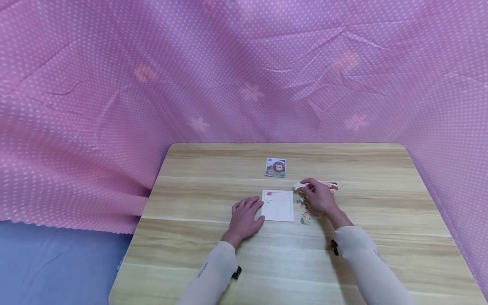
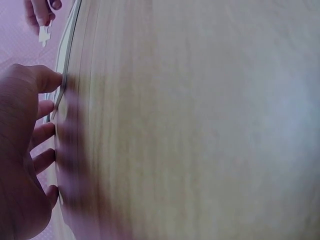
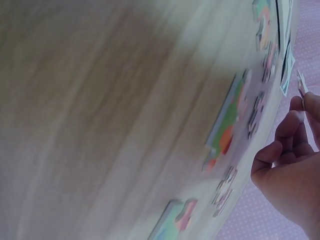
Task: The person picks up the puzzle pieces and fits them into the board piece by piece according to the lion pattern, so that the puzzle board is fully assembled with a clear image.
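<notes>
A white square puzzle tray [image 1: 280, 207] lies on the table, with one piece [image 1: 269, 195] showing a pink shape set in its upper left corner. My left hand [image 1: 245, 217] rests at the tray's left edge, fingers spread, thumb and fingertips touching the rim. Above the tray's upper right corner, my right hand [image 1: 319, 195] pinches a jigsaw piece [image 2: 45, 35], pale side showing, between thumb and finger. In the right wrist view that piece appears edge-on, off the table. Several loose pieces [image 3: 227, 120] lie below and around the right hand, partly hidden by it in the head view.
A picture card [image 1: 275, 167] with a lion stands out behind the tray on the wooden table [image 1: 206, 169]. One loose piece [image 1: 305, 218] lies right of the tray's lower corner, another [image 1: 333, 186] beyond the right hand. A pink dotted cloth [image 1: 244, 84] hangs behind the table.
</notes>
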Tool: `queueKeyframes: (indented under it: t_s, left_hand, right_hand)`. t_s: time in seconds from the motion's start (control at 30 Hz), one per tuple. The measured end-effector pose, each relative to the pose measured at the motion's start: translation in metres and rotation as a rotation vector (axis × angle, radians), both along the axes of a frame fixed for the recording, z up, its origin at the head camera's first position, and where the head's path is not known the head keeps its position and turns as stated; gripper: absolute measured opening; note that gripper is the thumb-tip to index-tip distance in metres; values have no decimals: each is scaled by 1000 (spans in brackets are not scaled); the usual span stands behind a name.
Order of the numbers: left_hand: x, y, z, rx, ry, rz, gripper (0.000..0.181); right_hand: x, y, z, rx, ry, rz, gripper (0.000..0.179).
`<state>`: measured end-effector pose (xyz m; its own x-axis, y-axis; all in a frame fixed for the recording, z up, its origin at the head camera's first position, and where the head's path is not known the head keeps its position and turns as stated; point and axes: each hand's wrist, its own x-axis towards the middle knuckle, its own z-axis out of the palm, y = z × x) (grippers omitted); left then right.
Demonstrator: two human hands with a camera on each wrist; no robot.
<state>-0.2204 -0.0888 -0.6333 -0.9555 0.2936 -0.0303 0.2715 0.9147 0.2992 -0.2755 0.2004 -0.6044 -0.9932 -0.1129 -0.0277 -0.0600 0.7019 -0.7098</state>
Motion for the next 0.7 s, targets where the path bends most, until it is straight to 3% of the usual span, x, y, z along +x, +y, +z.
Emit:
queueKeyframes:
  t_s: [0.43, 0.7]
  left_hand:
    - [0, 1, -3, -6, 7, 10, 50]
    - [-1, 1, -3, -4, -8, 14, 50]
  right_hand:
    - [-1, -20, -8, -5, 39, 37, 25]
    - [-1, -36, -9, 23, -10, 61, 26]
